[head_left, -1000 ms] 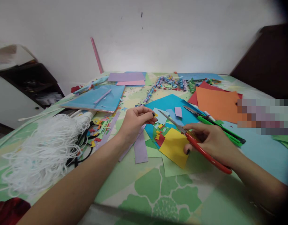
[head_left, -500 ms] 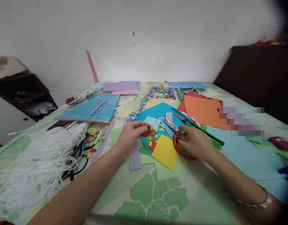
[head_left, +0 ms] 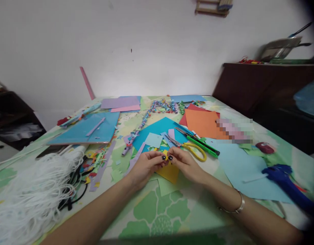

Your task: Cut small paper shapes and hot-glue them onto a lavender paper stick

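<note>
My left hand [head_left: 148, 166] and my right hand [head_left: 186, 165] meet fingertip to fingertip near the table's middle. Both pinch a small yellow paper piece [head_left: 166, 156]. Just beneath them lies a yellow paper square [head_left: 169, 172], partly covered by the fingers. Beyond my right hand rest scissors [head_left: 195, 148], their yellow handle showing and their blades pointing away to the left. A green utility knife [head_left: 205, 146] lies beside the scissors. Behind the hands is a bright blue sheet [head_left: 163, 127] with paper scraps on it, among them a pale blue square [head_left: 153, 140].
White cord [head_left: 31, 194] is heaped at the left, near a blue paper pack [head_left: 82, 129]. Orange paper [head_left: 201, 122] lies back right. A blue glue gun [head_left: 286, 183] rests on a light blue sheet [head_left: 238, 166]. A curled-paper garland [head_left: 144, 120] stretches across the back.
My right hand has left the scissors on the table and come left to join my left hand at the yellow piece. The view has turned to the right.
</note>
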Demonstrator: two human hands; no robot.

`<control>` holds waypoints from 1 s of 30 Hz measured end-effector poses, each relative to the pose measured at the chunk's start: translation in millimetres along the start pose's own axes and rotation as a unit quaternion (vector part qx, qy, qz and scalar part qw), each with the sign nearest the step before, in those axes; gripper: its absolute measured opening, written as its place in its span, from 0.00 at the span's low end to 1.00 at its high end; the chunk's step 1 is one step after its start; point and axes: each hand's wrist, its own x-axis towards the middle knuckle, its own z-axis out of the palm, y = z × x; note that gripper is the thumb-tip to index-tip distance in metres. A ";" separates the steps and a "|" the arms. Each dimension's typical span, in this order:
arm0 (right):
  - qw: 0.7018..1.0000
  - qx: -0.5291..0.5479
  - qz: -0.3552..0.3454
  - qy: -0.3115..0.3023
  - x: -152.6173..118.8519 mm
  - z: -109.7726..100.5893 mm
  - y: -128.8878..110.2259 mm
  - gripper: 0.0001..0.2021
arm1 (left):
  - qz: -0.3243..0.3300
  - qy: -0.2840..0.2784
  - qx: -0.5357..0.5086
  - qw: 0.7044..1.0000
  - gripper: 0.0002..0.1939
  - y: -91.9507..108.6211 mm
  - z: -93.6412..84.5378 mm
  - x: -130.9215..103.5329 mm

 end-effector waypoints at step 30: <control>0.993 0.110 0.044 0.030 -1.0 0.7 -0.6 0.07 | 0.003 0.004 -0.013 1.000 0.06 -0.4 4.2 -1.6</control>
